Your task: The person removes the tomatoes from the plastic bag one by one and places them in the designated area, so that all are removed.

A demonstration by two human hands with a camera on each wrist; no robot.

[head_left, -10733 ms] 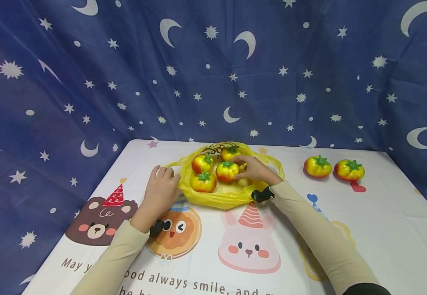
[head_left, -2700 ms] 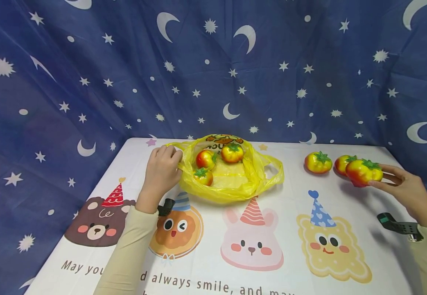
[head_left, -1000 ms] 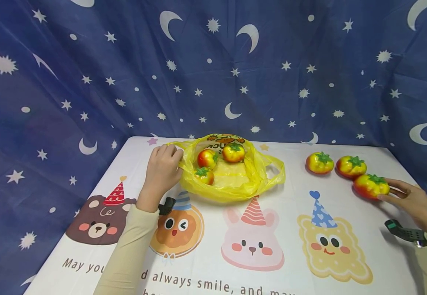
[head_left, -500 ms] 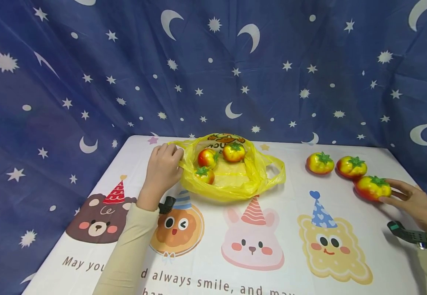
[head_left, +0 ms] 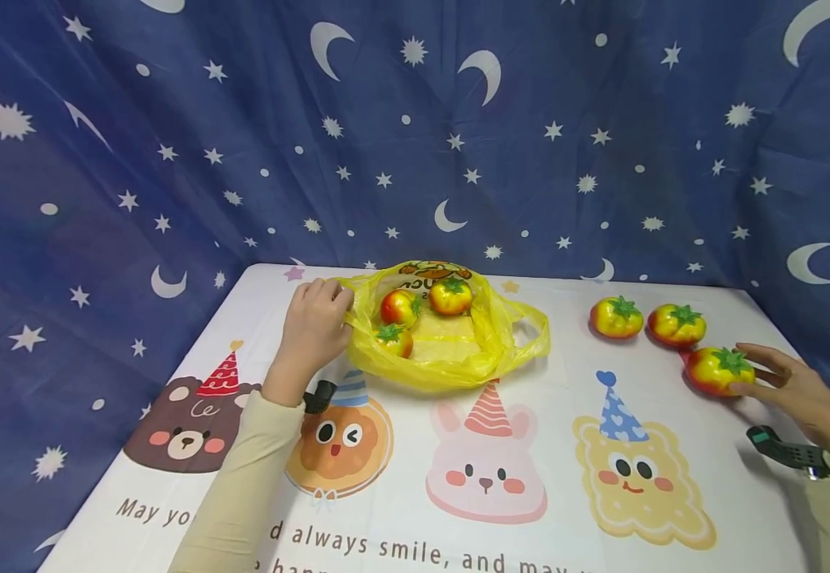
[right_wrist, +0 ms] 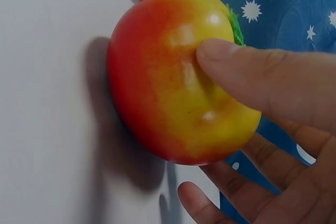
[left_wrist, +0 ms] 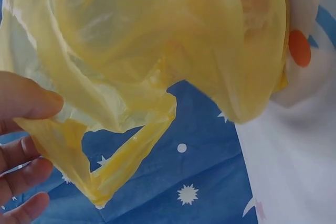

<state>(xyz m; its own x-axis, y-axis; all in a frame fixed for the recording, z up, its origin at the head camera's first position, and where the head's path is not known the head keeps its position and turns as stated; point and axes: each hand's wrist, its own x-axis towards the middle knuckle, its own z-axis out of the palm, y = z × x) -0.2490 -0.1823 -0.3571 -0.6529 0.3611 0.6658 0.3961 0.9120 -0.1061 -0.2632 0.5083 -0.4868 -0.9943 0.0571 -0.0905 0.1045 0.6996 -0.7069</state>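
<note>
On the left of the yellow plastic bag (head_left: 450, 372), my left hand (head_left: 317, 322) holds a bag handle; in the left wrist view the thumb pinches the thin handle (left_wrist: 58, 135) against the fingers. Three red-and-yellow toy tomatoes lie inside the bag's open mouth, one toy tomato (head_left: 450, 296) at the back. At the table's right side my right hand (head_left: 794, 390) has thumb and fingers on either side of another toy tomato (head_left: 714, 372). In the right wrist view the thumb lies across that tomato's yellow side, the fingertips partly hidden behind it.
Two more toy tomatoes stand side by side behind the held one, a left one (head_left: 617, 318) and a right one (head_left: 676, 325). The white tablecloth (head_left: 572, 493) carries printed cartoon characters. A blue star-and-moon curtain (head_left: 415, 159) rises behind the table.
One tomato has left the bag since the oldest frame and been lowered to the table at right. Lately its stem has tipped slightly and the right fingers have shifted around it. The left hand keeps the bag.
</note>
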